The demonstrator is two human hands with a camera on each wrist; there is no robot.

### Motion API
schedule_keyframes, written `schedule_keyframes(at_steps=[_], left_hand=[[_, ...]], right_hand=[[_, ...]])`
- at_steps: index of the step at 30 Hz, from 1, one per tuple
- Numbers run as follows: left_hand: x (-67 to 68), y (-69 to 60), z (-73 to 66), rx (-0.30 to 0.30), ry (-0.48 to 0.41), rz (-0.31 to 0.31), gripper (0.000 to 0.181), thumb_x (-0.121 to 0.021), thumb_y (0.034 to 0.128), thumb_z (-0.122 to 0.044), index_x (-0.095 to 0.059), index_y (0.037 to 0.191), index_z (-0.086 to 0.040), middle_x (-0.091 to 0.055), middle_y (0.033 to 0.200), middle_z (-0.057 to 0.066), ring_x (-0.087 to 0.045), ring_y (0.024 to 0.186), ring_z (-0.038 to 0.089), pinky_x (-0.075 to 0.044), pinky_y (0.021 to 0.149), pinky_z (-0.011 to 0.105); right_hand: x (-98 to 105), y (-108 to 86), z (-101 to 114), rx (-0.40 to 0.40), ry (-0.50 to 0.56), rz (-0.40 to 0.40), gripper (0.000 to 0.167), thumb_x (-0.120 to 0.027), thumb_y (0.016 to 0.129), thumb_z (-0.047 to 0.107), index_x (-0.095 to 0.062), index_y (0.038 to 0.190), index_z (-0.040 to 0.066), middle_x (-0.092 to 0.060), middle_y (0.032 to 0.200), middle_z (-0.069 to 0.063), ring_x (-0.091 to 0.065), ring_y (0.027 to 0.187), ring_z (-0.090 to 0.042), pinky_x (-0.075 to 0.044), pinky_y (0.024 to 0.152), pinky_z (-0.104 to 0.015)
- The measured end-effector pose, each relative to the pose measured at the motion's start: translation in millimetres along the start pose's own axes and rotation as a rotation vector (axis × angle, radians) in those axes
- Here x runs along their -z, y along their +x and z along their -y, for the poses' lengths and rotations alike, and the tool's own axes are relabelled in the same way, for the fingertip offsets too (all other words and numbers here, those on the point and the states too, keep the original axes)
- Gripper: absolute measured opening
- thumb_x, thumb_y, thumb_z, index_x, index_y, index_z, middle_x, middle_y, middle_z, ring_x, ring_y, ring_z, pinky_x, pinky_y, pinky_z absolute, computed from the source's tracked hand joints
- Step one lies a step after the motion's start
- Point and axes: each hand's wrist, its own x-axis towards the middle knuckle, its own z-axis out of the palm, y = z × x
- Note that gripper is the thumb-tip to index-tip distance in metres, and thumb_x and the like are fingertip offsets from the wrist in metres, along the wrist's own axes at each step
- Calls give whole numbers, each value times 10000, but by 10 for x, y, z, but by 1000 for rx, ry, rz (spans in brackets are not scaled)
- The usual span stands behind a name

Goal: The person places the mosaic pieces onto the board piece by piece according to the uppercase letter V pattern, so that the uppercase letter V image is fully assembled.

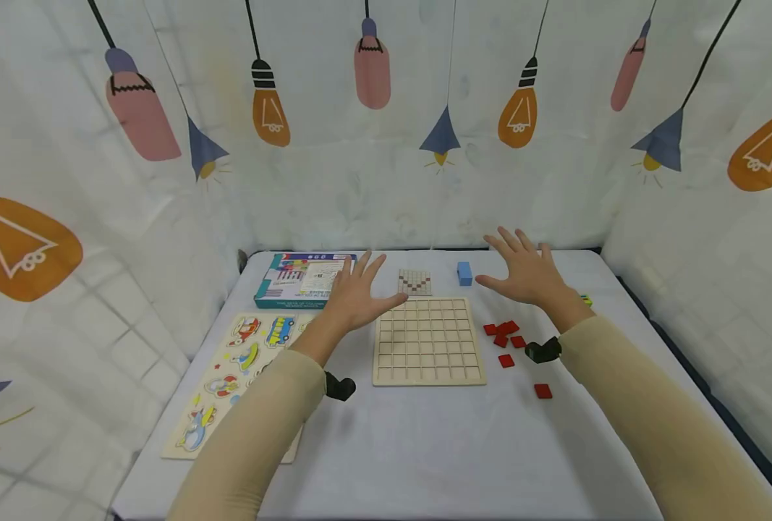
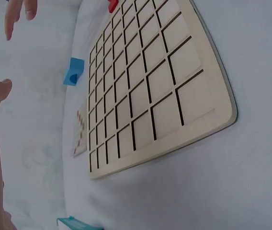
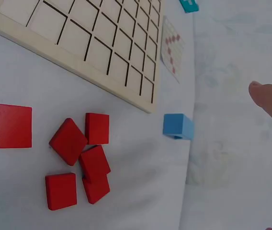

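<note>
My left hand (image 1: 355, 295) hovers over the table with fingers spread, left of a wooden grid board (image 1: 427, 347) whose square cells hold no tiles. My right hand (image 1: 521, 271) is raised with its fingers spread too, above and right of the board. Neither hand touches anything. Several red square tiles (image 3: 14, 126) lie loosely on the cloth to the right of the board, some overlapping. Behind the board lies a small pattern card (image 1: 414, 282) with a zigzag of coloured squares. A small blue block (image 1: 464, 273) stands near the right hand.
At the left lies a wooden picture puzzle board (image 1: 229, 376), partly hidden by my left forearm. Behind it is a flat teal box (image 1: 294, 302). A small yellow-green object (image 1: 586, 299) shows beyond my right wrist. Fabric walls with printed lamps enclose the table.
</note>
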Motion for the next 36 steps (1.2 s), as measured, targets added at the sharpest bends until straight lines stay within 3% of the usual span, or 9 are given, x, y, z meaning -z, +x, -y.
schedule_keyframes(at_steps=[6, 12, 17, 24, 30, 36], left_hand=[[-58, -144, -5, -35, -101, -31, 1110, -623, 913, -877, -181, 1793, -366, -126, 1892, 46, -71, 1740, 484, -188, 1357, 783], [-152, -336, -6, -33, -269, -57, 1121, -700, 894, -852, -242, 1781, -343, -169, 1882, 28, -169, 1747, 365, -288, 1331, 768], [-245, -510, -21, -19, -340, -57, 1108, -751, 891, -808, -259, 1773, -352, -195, 1874, 37, -214, 1738, 336, -331, 1314, 760], [-356, -646, -68, -22, -407, -58, 1072, -783, 899, -757, -297, 1760, -344, -233, 1861, 32, -238, 1733, 318, -325, 1334, 727], [-459, -741, -78, -15, -450, -61, 1075, -812, 888, -727, -307, 1755, -340, -248, 1854, 8, -248, 1731, 301, -292, 1359, 705], [-573, -859, -68, -10, -503, -52, 1078, -839, 879, -693, -324, 1751, -323, -230, 1862, 34, -225, 1736, 316, -266, 1365, 713]], right_hand=[[-125, -140, 16, 9, 122, -10, 1021, -680, 991, 701, -193, 1797, 306, -148, 1888, -93, -178, 1721, -462, -196, 1296, -855], [-257, -341, 80, 15, 282, -24, 983, -748, 984, 643, -260, 1778, 330, -276, 1855, -75, -310, 1683, -430, -323, 1279, -817], [-342, -494, 140, -12, 376, -10, 949, -764, 985, 628, -303, 1762, 335, -329, 1831, -68, -339, 1668, -412, -363, 1281, -780], [-453, -638, 166, -39, 427, -23, 873, -774, 995, 583, -384, 1728, 311, -430, 1766, -90, -418, 1613, -395, -447, 1235, -755], [-566, -773, 122, -17, 455, -33, 778, -763, 1010, 567, -478, 1674, 276, -498, 1700, -95, -464, 1557, -378, -466, 1221, -740], [-730, -895, 61, -5, 466, -38, 661, -808, 1015, 441, -582, 1583, 191, -629, 1502, -80, -516, 1433, -325, -552, 1150, -629]])
